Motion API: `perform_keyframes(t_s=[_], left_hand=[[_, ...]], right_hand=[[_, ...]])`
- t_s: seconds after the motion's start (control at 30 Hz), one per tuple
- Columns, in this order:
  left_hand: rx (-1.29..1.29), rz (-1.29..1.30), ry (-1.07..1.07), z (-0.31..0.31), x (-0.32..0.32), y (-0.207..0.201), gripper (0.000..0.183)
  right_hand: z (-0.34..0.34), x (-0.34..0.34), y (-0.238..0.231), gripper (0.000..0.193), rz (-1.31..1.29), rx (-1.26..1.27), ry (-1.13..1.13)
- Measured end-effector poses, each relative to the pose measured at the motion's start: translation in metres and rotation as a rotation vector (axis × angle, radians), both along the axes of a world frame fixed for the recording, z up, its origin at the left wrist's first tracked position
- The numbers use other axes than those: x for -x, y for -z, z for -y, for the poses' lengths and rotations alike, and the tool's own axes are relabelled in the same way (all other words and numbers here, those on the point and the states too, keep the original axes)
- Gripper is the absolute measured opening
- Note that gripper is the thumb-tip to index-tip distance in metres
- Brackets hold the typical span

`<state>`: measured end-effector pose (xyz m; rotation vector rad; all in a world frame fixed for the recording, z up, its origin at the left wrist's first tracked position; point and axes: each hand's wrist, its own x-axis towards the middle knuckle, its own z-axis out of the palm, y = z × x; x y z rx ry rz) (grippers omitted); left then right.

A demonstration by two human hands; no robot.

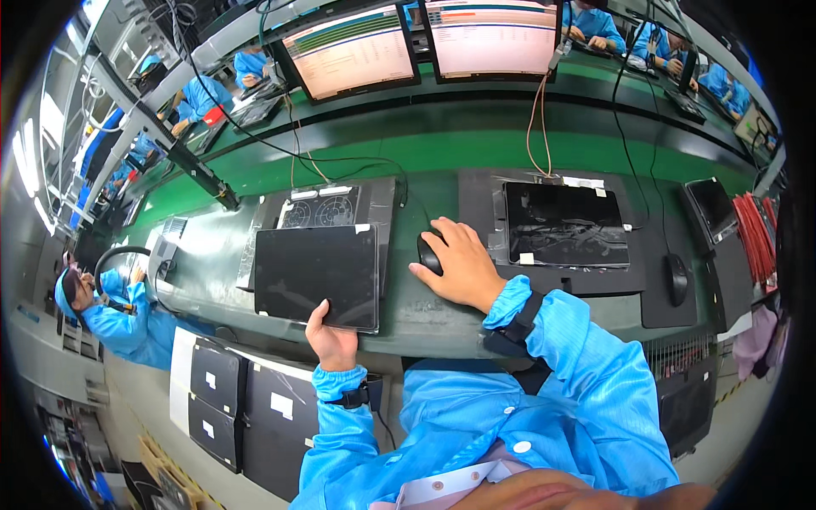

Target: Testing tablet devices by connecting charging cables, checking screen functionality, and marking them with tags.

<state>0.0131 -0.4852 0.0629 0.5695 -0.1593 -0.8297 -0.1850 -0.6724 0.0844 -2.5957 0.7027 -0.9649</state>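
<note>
My left hand [333, 342] is closed on the near edge of a black tablet [314, 274], its thumb over the front. The tablet's screen is dark, with a small white tab at its top edge. Partly behind it lies a dark mat bearing a plate with ring patterns [321, 209]. My right hand [463, 270] rests over a black computer mouse [429, 254], holding it on the green bench. Just right of that hand, a second dark-screened tablet [565, 223] lies on a black pad with white tabs at its edges.
Two lit monitors [350, 51] stand at the back. Another mouse [677, 279] sits on a pad at the right. Cables [544, 127] run down to the bench. Black panels [280, 421] stand below the front edge. A person in blue [119, 319] is at the far left.
</note>
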Motion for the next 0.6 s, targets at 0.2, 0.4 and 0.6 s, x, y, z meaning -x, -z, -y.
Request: perform_keyframes(t_s=[0.2, 0.4, 0.6], left_hand=[[0.003, -0.006, -0.021, -0.003, -0.004, 0.0, 0.039], [0.039, -0.048, 0.006, -0.001, -0.01, 0.012, 0.036], [0.042, -0.108, 0.002, -0.002, -0.013, 0.016, 0.034]], right_hand=[[-0.001, 0.0, -0.003, 0.058, -0.05, 0.034, -0.018], [0.0, -0.003, 0.006, 0.057, -0.071, 0.057, -0.018], [0.007, -0.01, 0.0, 0.054, 0.033, 0.058, 0.005]])
